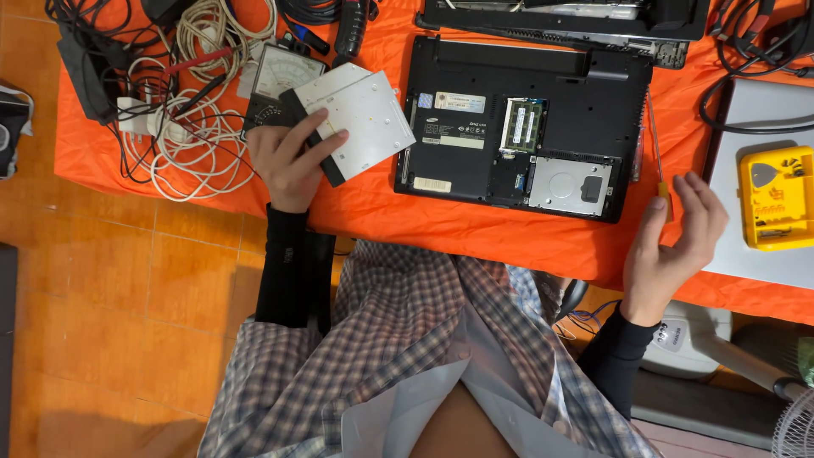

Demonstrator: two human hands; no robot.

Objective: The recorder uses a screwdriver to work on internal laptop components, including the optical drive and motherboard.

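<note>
A black laptop [475, 93] lies upside down on the orange cloth, its memory and drive bays uncovered. My left hand [284, 161] grips the black front edge of a flat silver optical drive [360, 114], held just left of the laptop. My right hand [674, 242] hovers with fingers spread at the table's front edge. Its fingertips are at the yellow handle of a thin screwdriver [657, 153] that lies along the laptop's right side.
White and black cables [191, 127] and an analog meter [284, 72] crowd the far left. A yellow screw tray [776, 195] rests on a grey laptop lid [763, 110] at right. Another opened device [560, 21] lies behind. A fan [793, 424] stands at the lower right.
</note>
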